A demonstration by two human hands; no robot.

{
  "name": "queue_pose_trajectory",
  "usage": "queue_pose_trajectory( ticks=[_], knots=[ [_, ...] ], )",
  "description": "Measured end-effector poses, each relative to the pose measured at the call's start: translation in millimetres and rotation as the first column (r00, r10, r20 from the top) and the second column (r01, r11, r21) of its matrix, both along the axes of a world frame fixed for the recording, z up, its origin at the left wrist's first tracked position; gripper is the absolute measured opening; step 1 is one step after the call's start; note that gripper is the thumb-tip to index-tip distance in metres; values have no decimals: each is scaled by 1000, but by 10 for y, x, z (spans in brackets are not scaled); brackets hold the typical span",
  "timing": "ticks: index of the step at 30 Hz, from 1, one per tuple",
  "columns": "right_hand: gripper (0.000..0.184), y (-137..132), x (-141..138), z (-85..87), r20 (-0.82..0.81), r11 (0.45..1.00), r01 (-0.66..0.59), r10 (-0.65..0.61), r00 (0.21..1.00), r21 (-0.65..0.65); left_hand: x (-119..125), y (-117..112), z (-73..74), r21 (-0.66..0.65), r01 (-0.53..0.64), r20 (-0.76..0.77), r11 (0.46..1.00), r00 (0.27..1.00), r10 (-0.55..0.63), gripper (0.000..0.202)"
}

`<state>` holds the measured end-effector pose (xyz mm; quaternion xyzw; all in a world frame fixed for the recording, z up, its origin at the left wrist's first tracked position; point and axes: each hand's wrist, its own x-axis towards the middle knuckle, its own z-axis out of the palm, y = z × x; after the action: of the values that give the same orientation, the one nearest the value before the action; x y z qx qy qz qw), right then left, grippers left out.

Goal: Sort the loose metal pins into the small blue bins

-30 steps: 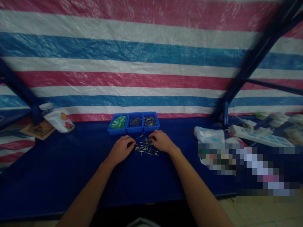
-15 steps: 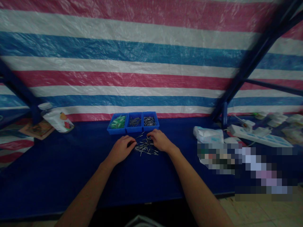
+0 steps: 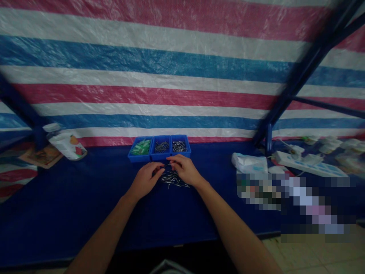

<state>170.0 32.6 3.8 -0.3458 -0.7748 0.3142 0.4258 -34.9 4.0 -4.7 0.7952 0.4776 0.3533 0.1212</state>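
My left hand [image 3: 146,177] is closed, with thumb and fingertips pinching one end of a thin metal screw [image 3: 167,164]. At the screw's other end the fingertips of my right hand [image 3: 184,169] close on it too. Both hands are just above a loose pile of dark, shiny screws [image 3: 174,180] on the blue table, and my right hand hides part of it. Behind them stand three joined blue bins: the left bin [image 3: 139,156] with green plastic plugs, the middle bin [image 3: 160,155] and the right bin [image 3: 181,154] with thin metal pieces like screws.
A labelled plastic bottle [image 3: 68,144] leans at the left by a flat brown piece [image 3: 41,155]. Rightward lie a white plastic package [image 3: 249,163] and a power strip [image 3: 310,164]. Blue frame posts [image 3: 296,76] and a striped sheet [image 3: 171,68] stand behind the blue table [image 3: 176,217].
My right hand has moved left and slightly up from the pile towards my left hand. A screw now spans the fingertips of both hands. The view has shifted slightly.
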Motion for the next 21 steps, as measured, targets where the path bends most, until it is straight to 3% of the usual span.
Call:
queue_pose_trajectory(
  ticks=[3, 8, 14, 21],
  knots=[
    [30, -15, -90, -69, -113, 988, -65, 49, 992, -142, 5, 4, -4, 14, 58, -9, 998, 998, -57, 22],
    [29, -18, -158, -112, -318, 919, -172, 54, 946, -355, 17, -9, 9, -8, 86, -4, 996, 996, -86, 23],
    [33, -36, -153, -57, -391, 884, -186, 4, 920, -428, 27, -18, 23, -13, 90, 24, 996, 996, -90, 23],
    [41, -50, -202, -31, -539, 816, -286, -38, 841, -503, 29, -30, 57, 3, 2, 93, 1000, 996, -2, 26]
  ],
)
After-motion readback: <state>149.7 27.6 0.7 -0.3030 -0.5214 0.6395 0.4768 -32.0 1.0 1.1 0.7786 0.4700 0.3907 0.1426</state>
